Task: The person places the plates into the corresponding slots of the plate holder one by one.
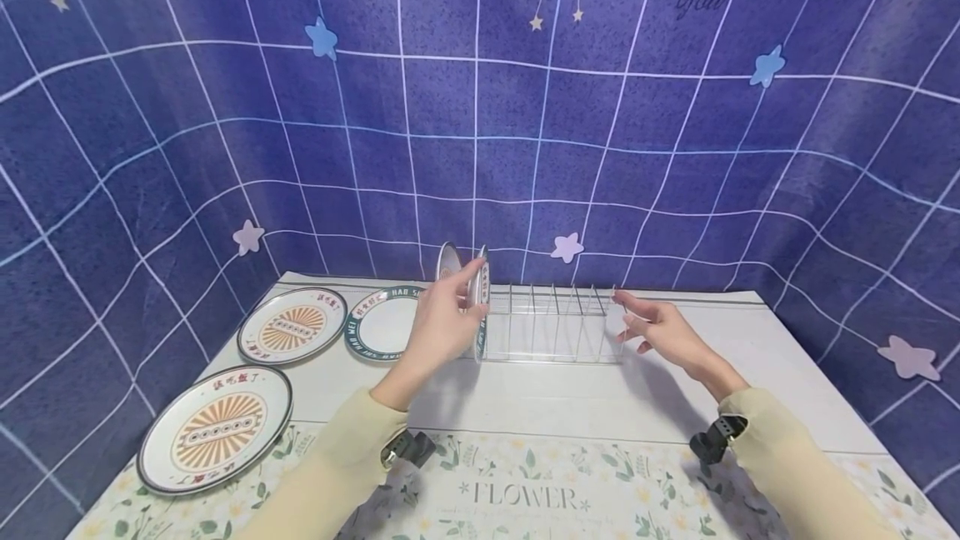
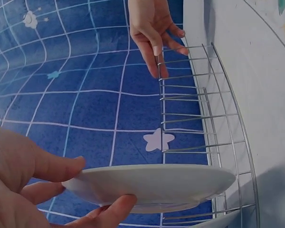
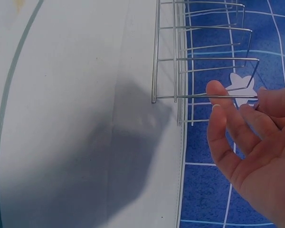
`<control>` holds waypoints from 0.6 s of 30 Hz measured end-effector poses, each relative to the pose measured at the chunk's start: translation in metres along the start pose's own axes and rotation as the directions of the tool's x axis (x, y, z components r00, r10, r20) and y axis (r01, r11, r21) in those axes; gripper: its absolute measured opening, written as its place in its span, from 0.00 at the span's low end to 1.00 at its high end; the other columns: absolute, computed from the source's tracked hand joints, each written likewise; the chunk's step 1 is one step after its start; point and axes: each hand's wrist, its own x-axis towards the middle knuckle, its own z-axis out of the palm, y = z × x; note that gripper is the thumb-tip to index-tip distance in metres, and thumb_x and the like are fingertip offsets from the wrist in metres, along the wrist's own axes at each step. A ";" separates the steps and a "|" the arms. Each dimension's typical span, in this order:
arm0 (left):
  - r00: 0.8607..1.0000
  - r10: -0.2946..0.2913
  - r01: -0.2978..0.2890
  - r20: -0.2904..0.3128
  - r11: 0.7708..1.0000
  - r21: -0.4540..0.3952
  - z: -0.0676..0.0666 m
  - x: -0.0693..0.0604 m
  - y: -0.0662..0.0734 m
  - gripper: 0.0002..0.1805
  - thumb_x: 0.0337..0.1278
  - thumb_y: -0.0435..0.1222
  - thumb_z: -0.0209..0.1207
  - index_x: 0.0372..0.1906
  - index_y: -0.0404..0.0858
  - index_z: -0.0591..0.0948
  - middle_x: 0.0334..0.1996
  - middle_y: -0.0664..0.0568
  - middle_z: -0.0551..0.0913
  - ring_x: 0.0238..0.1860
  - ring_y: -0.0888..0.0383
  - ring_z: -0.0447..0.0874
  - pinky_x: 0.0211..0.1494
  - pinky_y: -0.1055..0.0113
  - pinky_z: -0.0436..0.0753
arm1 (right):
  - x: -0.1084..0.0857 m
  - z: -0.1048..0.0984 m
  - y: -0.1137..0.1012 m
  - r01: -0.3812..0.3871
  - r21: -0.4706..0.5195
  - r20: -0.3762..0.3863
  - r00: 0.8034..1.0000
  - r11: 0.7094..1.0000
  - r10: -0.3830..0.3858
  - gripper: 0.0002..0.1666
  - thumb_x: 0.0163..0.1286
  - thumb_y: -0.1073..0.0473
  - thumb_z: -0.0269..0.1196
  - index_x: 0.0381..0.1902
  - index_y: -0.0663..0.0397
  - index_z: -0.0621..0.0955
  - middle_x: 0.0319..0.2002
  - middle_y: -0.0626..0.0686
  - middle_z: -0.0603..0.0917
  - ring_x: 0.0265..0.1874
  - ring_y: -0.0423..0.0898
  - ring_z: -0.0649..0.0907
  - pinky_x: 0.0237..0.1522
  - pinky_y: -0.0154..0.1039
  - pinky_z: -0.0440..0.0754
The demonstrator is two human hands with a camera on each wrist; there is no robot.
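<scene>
Blue cloth point(image 1: 450, 173): rises behind your table point(image 1: 585, 407).
Rack point(image 1: 555, 314): stands near the table's far edge, before you.
Flat plates point(image 1: 216, 430): three lie left of the rack.
Upright plates point(image 1: 448, 261): two, at the rack's left end.
Left hand point(image 1: 441, 322): you pinch the right-hand upright plate point(image 2: 152, 183).
Right hand point(image 1: 663, 332): you pinch the rack's right end.
</scene>
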 end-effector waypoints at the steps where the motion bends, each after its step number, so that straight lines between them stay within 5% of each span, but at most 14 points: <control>1: 1.000 0.005 -0.005 0.003 1.000 0.010 0.001 0.000 0.000 0.39 0.58 0.27 0.70 0.76 0.46 0.75 0.52 0.36 0.87 0.47 0.45 0.89 0.42 0.56 0.89 | 0.000 0.000 0.000 0.000 0.000 0.000 1.000 1.000 0.000 0.31 0.84 0.65 0.53 0.80 0.66 0.64 0.77 0.67 0.66 0.46 0.60 0.90 0.35 0.43 0.88; 9: 1.000 0.001 0.000 -0.016 0.995 0.097 0.006 0.002 -0.005 0.41 0.58 0.26 0.70 0.77 0.47 0.74 0.57 0.32 0.85 0.50 0.42 0.90 0.42 0.54 0.91 | 0.000 0.000 -0.001 0.009 -0.014 0.002 1.000 1.000 -0.009 0.31 0.84 0.65 0.53 0.80 0.66 0.64 0.76 0.68 0.66 0.46 0.60 0.90 0.35 0.43 0.88; 18: 1.000 -0.017 0.018 -0.009 0.998 0.057 0.010 0.004 -0.017 0.43 0.56 0.21 0.67 0.78 0.45 0.72 0.58 0.33 0.85 0.47 0.41 0.91 0.24 0.68 0.87 | 0.000 -0.001 -0.002 0.004 -0.008 0.002 1.000 1.000 -0.004 0.31 0.83 0.65 0.53 0.79 0.67 0.65 0.76 0.68 0.66 0.45 0.60 0.90 0.35 0.44 0.88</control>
